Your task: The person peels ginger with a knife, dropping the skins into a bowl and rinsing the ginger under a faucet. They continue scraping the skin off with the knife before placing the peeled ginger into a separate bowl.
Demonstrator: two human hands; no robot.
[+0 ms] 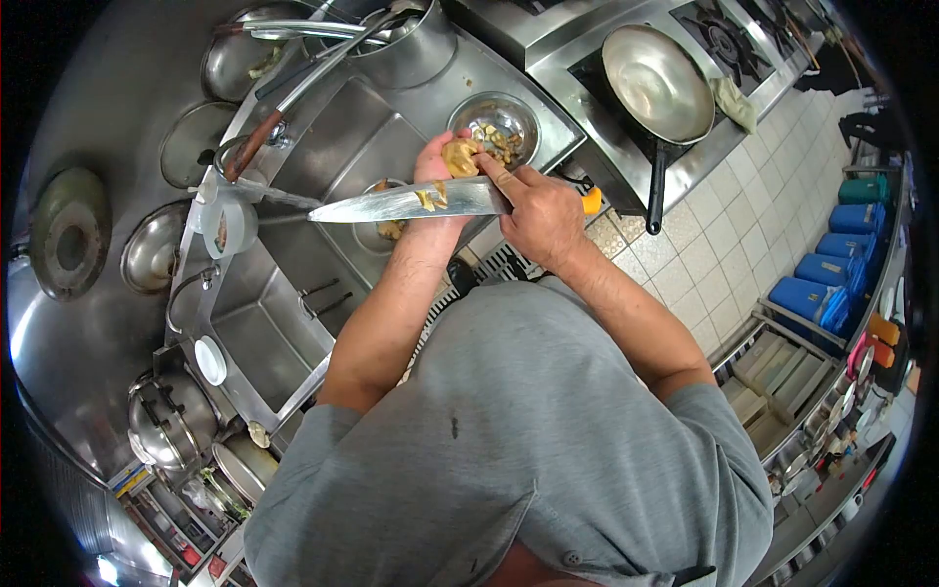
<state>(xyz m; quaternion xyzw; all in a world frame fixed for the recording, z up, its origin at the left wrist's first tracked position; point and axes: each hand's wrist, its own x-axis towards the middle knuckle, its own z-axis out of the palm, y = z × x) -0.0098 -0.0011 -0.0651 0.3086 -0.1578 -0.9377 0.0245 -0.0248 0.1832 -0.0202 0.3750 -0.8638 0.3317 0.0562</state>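
Observation:
My left hand (437, 157) is closed around a peeled-looking yellow knob of ginger (460, 158). In my right hand (544, 210) is a large kitchen knife (377, 203), its broad blade pointing left across my left wrist. Scraps of peel (431, 197) cling to the flat of the blade. The end of a yellow handle shows beyond my right fist. Just past my hands, a steel bowl (528, 111) holds several small yellow pieces. Under the blade, partly hidden, another metal bowl (364, 235) with brownish pieces sits at the sink.
Two steel sink basins (256, 338) lie to the left, with water running from a tap. A large pot (416, 54) with long-handled utensils stands behind. To the right, a wok (658, 83) rests on the stove, its handle jutting over the tiled floor (685, 240). Blue bins (817, 269) line the far right.

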